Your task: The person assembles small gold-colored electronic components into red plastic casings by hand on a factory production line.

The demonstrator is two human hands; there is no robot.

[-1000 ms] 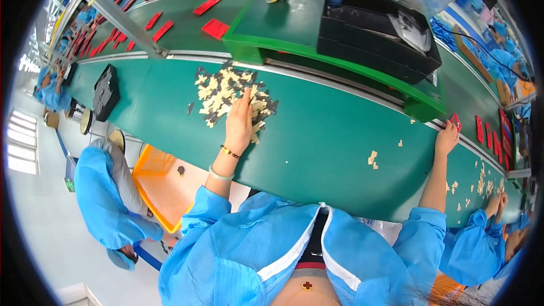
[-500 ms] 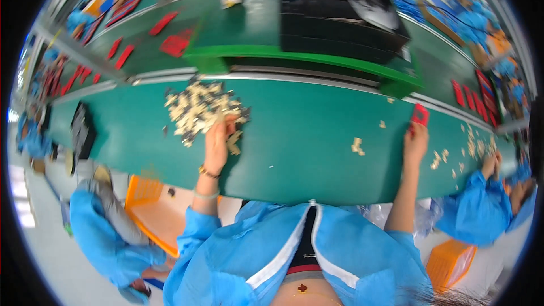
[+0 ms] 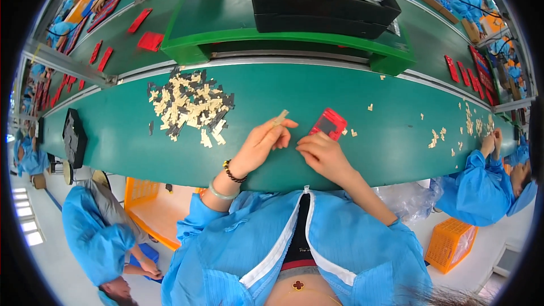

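The left hand [image 3: 262, 145] pinches one strip [image 3: 281, 117]. The right hand [image 3: 327, 157] has its fingers bunched; whether they grip anything, I cannot tell. One red case [image 3: 331, 123] lies just beyond them, two chips [image 3: 353, 133] at its right; one heap [image 3: 191, 105] sits farther left.

We're in an assembly factory, plainly enough, with a long green bench [image 3: 323, 88] bearing heaped small pieces [image 3: 190, 102], red parts [image 3: 140, 20] strung out behind, orange crates [image 3: 445, 243] and blue-smocked workers [image 3: 90, 235] all about.
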